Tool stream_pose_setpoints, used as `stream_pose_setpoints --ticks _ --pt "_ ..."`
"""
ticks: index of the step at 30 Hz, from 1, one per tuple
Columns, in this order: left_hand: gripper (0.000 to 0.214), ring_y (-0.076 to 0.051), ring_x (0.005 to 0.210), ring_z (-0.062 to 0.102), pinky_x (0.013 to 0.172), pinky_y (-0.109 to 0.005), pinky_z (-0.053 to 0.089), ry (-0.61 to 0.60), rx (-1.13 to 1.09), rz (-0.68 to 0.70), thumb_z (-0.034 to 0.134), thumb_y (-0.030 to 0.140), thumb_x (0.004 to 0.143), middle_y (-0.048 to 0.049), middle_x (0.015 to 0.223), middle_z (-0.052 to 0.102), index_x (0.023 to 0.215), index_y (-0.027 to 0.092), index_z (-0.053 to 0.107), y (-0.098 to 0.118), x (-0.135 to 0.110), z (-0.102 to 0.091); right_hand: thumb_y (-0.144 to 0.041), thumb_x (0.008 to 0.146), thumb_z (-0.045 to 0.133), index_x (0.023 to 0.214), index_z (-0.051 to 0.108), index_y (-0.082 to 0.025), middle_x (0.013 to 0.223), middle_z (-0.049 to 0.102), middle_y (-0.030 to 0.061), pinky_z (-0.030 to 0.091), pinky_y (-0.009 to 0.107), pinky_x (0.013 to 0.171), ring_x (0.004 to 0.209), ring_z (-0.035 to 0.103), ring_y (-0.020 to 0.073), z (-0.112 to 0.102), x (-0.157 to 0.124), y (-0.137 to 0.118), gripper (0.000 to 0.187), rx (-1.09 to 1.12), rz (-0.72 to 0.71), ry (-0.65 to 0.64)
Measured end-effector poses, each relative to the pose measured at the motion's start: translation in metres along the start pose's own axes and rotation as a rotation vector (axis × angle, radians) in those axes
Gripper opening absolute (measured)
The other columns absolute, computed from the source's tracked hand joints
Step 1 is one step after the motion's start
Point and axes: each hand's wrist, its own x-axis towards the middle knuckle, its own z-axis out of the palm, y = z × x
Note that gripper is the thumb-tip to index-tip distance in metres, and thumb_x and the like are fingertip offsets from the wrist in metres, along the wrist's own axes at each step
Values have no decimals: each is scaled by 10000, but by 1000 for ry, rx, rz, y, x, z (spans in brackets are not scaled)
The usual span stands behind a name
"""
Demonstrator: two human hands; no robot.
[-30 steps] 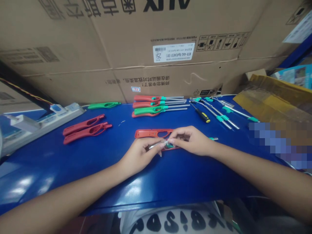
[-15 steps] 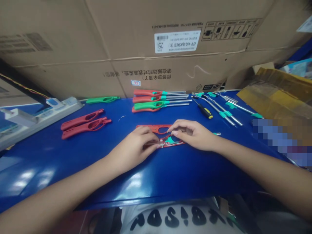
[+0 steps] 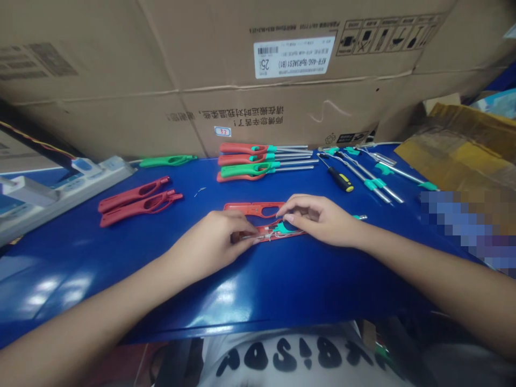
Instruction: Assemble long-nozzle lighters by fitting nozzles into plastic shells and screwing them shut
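Note:
Between my hands lies an opened utility lighter. Its upper red casing half (image 3: 242, 207) is lying just beyond the lower red casing half (image 3: 264, 238). Inside the lower half sit a teal trigger (image 3: 284, 228) and thin pale wires. My left hand (image 3: 213, 236) is closed in a pinch at the left end of the lower half, its fingers over small inner parts I cannot make out. My right hand (image 3: 326, 220) curls over the right end, thumb and fingers closed at the casing. A metal tube end (image 3: 363, 217) shows past the right hand.
Behind stand assembled red and green lighters (image 3: 244, 171), a screwdriver (image 3: 341, 179) and metal tubes with teal parts (image 3: 368, 183). At left are dark red casings (image 3: 137, 201), a green casing (image 3: 167, 160) and a power strip (image 3: 92, 180). A large cardboard box (image 3: 201, 59) rises behind; a taped box (image 3: 463, 145) is right.
My left hand has shifted slightly left along the lower casing half, baring more of the inner parts. The right hand keeps its place at the casing. The view has tilted slightly.

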Motion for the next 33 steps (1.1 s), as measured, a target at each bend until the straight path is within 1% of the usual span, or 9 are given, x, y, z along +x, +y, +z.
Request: stream_pose_setpoints --ticks 3,5,7,9,12,15,18,26,33 --pt "184 -160 780 680 722 -263 531 -12 46 4 631 267 952 -52 932 726 1020 218 795 0 -2 1 -288 956 563 1023 723 -173 950 633 57 456 242 563 673 566 112 0 -2 -1 209 -71 -68 6" --pt "205 -166 793 680 745 -270 540 -17 104 24 604 258 966 -63 938 710 1018 211 797 2 -3 0 -255 964 550 1078 729 -183 1019 645 72 479 247 590 697 583 114 -1 -4 -1 224 -185 -186 -11" --pt "240 -166 795 685 761 -269 548 -19 182 44 561 258 989 -69 933 700 1037 211 791 6 -6 0 -234 971 535 1191 703 -201 1168 641 107 532 285 713 866 635 157 -2 -7 -2 279 -366 -346 -55" --pt "282 -165 781 690 746 -266 552 -29 284 49 510 269 1014 -73 923 692 1053 206 782 11 -8 0 -241 978 524 1298 652 -205 1339 589 150 539 381 875 1114 612 237 -3 -10 -3 346 -592 -487 -116" --pt "317 -179 722 684 654 -273 544 -67 460 25 468 284 1032 -82 901 681 1050 173 764 16 -10 3 -275 991 512 1358 610 -187 1503 493 185 495 491 965 1252 556 307 -2 -13 -6 390 -853 -573 -242" --pt "309 -192 691 677 602 -280 530 -99 576 35 468 274 1031 -79 886 674 1013 151 750 18 -11 6 -293 995 511 1380 592 -187 1578 409 188 475 521 995 1270 553 314 -1 -15 -11 407 -891 -536 -294" --pt "269 -203 725 691 612 -280 536 -113 586 46 496 255 1018 -70 892 686 1017 162 748 19 -11 5 -292 997 512 1412 573 -217 1621 334 185 420 577 1071 1417 421 343 -1 -18 -14 426 -828 -461 -282" --pt "252 -198 858 720 770 -282 566 3 288 52 529 289 1006 -55 928 737 1104 238 755 12 -8 0 -283 977 560 1466 529 -234 1648 274 174 351 604 1155 1509 288 355 -2 -24 -18 492 -809 -361 -310" --pt "204 -203 878 715 789 -302 552 -26 185 20 609 256 966 -43 978 744 1072 255 783 4 -5 0 -347 991 551 1546 418 -254 1649 249 201 375 602 1139 1509 279 387 -5 -28 -19 578 -807 -266 -380"
